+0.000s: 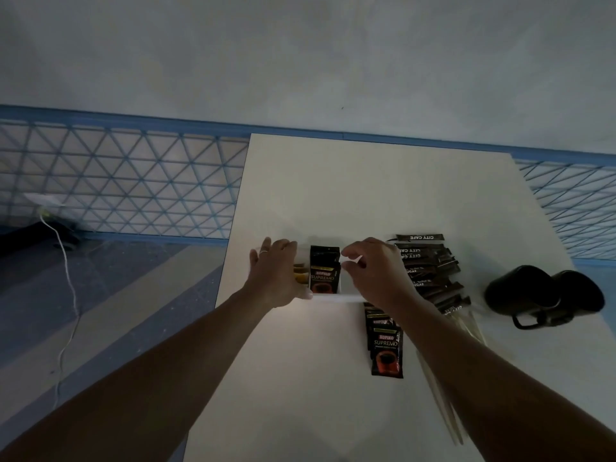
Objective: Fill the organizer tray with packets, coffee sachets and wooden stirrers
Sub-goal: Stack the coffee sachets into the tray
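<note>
white plastic forms the organizer tray (336, 297), which is set near the left edge of the table (333, 195), about midway between its far and near edges. the left hand (276, 275) is laid over the tray's left end, arm stretched forward, its fingers (283, 248) fairly straight and slightly spread, resting rather than clasping; a ring is worn on one. the right hand (376, 271) is held over the tray's right end, its fingers (353, 253) curled, with thumb and forefinger brought close together just beside the upright coffee sachets (324, 270) in the middle compartment; whether anything is pinched there cannot be told. yellow packets (300, 275) in the left compartment are mostly covered by the left hand, and the right compartment is hidden by the right hand. loose sachets (385, 345), dark sugar sticks (430, 261) and wooden stirrers (440, 405) lie toward the right edge, partly hidden under the right forearm.
</note>
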Tool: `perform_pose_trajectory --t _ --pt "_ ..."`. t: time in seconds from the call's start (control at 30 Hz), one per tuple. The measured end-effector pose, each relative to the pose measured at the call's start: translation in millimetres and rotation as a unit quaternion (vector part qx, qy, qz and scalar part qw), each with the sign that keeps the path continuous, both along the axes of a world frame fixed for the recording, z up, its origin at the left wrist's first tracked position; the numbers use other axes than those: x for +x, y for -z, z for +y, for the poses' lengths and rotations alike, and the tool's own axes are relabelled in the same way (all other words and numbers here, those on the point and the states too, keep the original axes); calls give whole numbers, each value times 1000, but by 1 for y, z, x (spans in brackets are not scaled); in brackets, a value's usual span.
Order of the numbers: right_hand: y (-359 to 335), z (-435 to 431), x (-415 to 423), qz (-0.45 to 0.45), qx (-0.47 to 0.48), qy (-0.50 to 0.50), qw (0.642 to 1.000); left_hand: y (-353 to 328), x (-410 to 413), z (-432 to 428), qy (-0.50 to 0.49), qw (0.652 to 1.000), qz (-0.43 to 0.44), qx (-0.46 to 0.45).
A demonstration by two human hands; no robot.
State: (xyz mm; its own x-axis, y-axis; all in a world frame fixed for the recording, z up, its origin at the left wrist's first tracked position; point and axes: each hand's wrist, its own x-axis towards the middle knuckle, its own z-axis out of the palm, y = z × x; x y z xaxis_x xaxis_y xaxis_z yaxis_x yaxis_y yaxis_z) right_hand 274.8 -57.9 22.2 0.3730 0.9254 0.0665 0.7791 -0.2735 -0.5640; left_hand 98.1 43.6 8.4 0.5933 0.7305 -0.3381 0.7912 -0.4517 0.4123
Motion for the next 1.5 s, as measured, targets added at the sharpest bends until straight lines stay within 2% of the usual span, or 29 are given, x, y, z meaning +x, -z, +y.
perform_pose_trajectory --t 0.1,0.17,0.27,0.4,0.57,0.73,0.97,1.07,1.27,1.5 --pt "-5 -14 11 -13 27 9 1000 -9 2 -9 -31 997 -77 -7" --pt "-7 -25 18 -17 36 22 999 -16 5 -17 -61 987 -148 17" --pt "-9 -43 26 -24 44 39 998 -25 14 -31 -77 974 -209 50" --pt "-2 -70 37 -17 18 56 998 -28 26 -57 -72 962 -262 5" --pt "18 -106 44 18 -72 61 995 -15 37 -94 -14 968 -248 -45" --pt "32 -133 39 54 -172 26 983 8 46 -129 -18 978 -192 -85" --pt "40 -133 21 87 -160 -12 983 29 61 -159 -64 987 -97 -111" --pt "41 -128 18 68 -148 -21 986 31 66 -163 -76 986 -96 -115" --pt "47 -123 17 35 -211 2 977 35 71 -170 -78 987 -87 -112" --pt "55 -125 16 15 -206 8 978 39 72 -170 -92 985 -96 -109"
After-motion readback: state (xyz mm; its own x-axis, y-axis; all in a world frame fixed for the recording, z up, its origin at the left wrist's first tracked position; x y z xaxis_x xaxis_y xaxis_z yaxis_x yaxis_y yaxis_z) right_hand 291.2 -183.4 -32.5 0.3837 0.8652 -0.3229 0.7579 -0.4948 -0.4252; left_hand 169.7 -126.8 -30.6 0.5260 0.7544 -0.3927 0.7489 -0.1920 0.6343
